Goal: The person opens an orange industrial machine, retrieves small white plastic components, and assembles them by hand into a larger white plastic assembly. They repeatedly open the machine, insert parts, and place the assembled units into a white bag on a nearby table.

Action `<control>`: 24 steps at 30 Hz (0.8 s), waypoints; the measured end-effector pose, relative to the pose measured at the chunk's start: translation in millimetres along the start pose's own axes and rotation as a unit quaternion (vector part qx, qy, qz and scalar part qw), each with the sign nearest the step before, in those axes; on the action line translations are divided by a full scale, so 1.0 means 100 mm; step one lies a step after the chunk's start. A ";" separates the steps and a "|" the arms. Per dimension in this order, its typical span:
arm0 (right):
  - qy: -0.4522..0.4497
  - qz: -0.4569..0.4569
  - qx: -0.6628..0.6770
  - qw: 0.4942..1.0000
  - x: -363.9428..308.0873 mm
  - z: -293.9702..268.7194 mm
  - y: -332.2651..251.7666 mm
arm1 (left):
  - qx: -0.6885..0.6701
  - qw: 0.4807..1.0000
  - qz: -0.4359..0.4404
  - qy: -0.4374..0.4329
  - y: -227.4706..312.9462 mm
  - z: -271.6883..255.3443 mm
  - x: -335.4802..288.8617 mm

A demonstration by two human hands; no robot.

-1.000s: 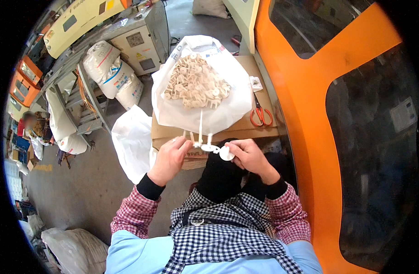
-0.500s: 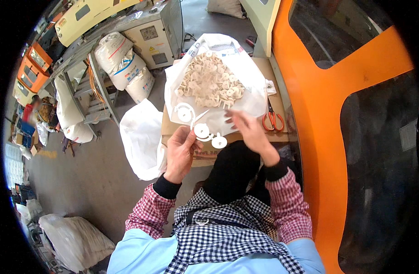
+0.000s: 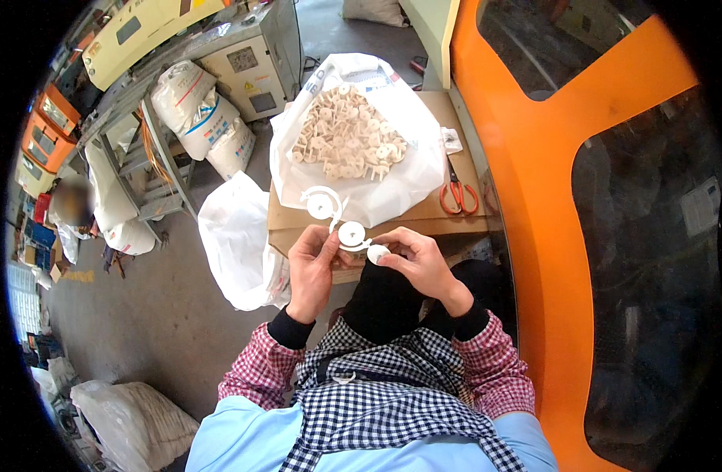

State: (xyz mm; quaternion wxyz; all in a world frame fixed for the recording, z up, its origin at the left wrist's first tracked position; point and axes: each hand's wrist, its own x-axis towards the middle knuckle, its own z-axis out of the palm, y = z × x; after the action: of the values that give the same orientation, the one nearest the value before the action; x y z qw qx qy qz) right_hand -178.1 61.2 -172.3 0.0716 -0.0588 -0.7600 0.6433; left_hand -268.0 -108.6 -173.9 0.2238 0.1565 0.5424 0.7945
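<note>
White discs (image 3: 345, 229), three seemingly linked on one strip, pinched between left hand (image 3: 310, 266) and right hand (image 3: 424, 269); many similar pieces (image 3: 347, 135) already heaped in far bag (image 3: 380, 203).

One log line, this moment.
left hand: holds white part | right hand: pinches its end disc | ahead: white bag, beige pieces

Yellow warning label (image 3: 249, 87) on pale cabinet (image 3: 219, 75), dark letters (image 3: 320, 76) on open white bag (image 3: 414, 169)
</note>
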 end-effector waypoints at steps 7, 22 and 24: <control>0.119 -0.362 -0.342 0.859 -0.04 0.11 0.09 | -0.135 0.977 -0.165 0.031 -0.03 0.00 -0.03; 0.115 -0.330 -0.372 0.860 0.05 0.21 0.09 | -0.204 0.954 -0.215 0.039 -0.06 -0.03 -0.03; 0.116 -0.323 -0.361 0.867 0.05 0.22 0.11 | -0.203 0.946 -0.245 0.055 -0.08 -0.02 -0.02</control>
State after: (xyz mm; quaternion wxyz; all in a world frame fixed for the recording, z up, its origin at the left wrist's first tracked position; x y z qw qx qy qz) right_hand -187.5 42.5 -186.6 0.3367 0.0944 -0.9021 0.2530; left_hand -265.9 -109.3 -181.8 0.4084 -0.0741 0.4032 0.8156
